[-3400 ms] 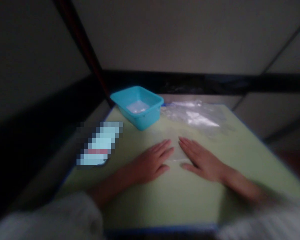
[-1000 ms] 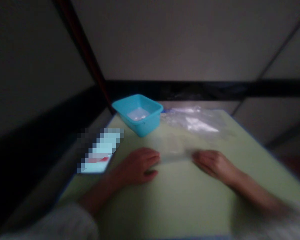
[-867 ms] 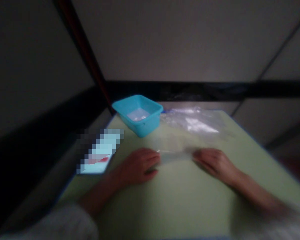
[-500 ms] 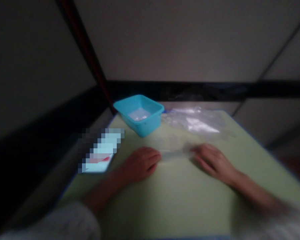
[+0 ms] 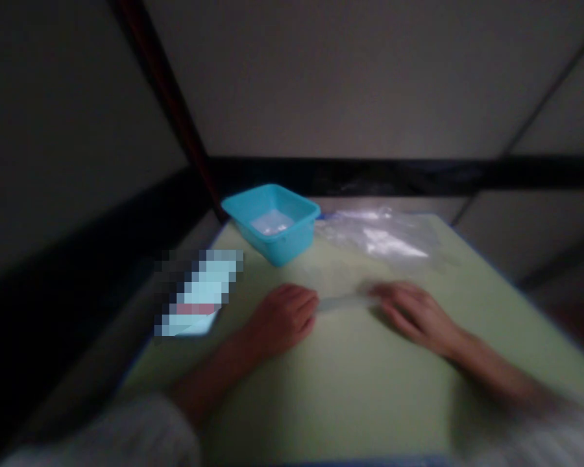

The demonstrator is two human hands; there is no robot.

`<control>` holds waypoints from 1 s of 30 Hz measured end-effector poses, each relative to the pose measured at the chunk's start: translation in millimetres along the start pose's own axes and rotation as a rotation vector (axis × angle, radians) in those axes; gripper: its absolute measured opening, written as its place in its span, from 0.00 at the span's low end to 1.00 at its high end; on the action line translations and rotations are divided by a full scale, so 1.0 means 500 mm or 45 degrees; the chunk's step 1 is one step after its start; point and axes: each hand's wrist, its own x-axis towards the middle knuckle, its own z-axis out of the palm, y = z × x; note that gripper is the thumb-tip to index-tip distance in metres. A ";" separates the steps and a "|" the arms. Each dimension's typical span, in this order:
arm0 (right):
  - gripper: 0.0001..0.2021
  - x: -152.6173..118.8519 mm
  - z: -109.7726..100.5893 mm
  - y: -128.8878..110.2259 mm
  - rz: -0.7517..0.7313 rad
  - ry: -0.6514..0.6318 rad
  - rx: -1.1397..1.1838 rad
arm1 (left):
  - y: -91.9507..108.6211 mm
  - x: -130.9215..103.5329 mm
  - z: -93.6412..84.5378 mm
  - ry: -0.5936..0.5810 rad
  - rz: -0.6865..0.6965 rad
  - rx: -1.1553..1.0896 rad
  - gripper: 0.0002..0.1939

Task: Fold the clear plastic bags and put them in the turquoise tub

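Observation:
A thin, see-through plastic bag (image 5: 338, 279) lies faintly visible on the pale green table, its greyish near edge running between my two hands. My left hand (image 5: 288, 318) grips the left end of that edge with its fingers curled together. At the other end my right hand (image 5: 411, 310) is closed on the edge, fingertips pinched and a little blurred. Both hands rest low over the table. Whatever the bag may contain cannot be made out.
A turquoise plastic basin (image 5: 292, 243) with something whitish inside stands at the back left. Crumpled clear plastic (image 5: 394, 240) lies at the back right. A lit screen (image 5: 209, 285), partly pixelated, is at the table's left edge. Walls rise behind the table (image 5: 360, 402).
My left hand has shifted slightly right along the bag's edge, towards my right hand. The right hand stays almost where it was. Basin and loose plastic are unmoved.

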 end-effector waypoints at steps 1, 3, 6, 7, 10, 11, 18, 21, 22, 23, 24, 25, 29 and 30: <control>0.09 0.000 0.000 0.001 -0.003 0.006 -0.001 | 0.001 0.001 -0.001 -0.011 0.002 0.005 0.08; 0.09 -0.001 0.000 0.002 -0.008 0.012 -0.006 | 0.000 0.002 -0.002 -0.028 -0.001 0.015 0.09; 0.09 -0.002 -0.002 0.003 -0.011 0.007 -0.017 | -0.004 0.002 -0.001 -0.015 0.002 0.025 0.10; 0.09 -0.002 -0.003 0.003 -0.009 0.000 -0.023 | -0.007 0.002 0.000 0.002 0.000 0.024 0.10; 0.10 -0.005 -0.005 0.003 0.017 -0.017 -0.036 | -0.012 0.000 0.000 0.090 -0.057 -0.038 0.10; 0.10 -0.006 -0.006 0.002 0.033 -0.017 -0.039 | -0.014 0.000 -0.002 0.136 -0.095 -0.092 0.10; 0.08 -0.022 -0.005 0.006 0.101 0.162 0.018 | -0.011 0.001 -0.026 0.213 -0.345 -0.600 0.11; 0.06 -0.022 -0.006 0.001 0.127 0.312 0.080 | -0.007 0.002 -0.037 0.167 -0.375 -0.732 0.11; 0.06 -0.021 -0.007 -0.003 0.142 0.354 0.114 | -0.004 0.003 -0.041 0.155 -0.385 -0.789 0.12; 0.06 -0.020 -0.009 -0.009 0.163 0.388 0.155 | -0.001 0.004 -0.046 0.141 -0.402 -0.874 0.12; 0.07 -0.018 -0.010 -0.016 0.189 0.413 0.208 | 0.003 0.005 -0.053 0.129 -0.432 -0.992 0.13; 0.08 -0.016 -0.012 -0.023 0.224 0.429 0.276 | 0.008 0.007 -0.060 0.116 -0.470 -1.139 0.12; 0.09 -0.007 -0.021 -0.054 0.478 0.413 0.667 | 0.019 0.017 -0.087 0.018 -0.703 -1.784 0.12; 0.10 -0.003 -0.023 -0.059 0.553 0.401 0.766 | 0.020 0.020 -0.090 0.000 -0.761 -1.901 0.13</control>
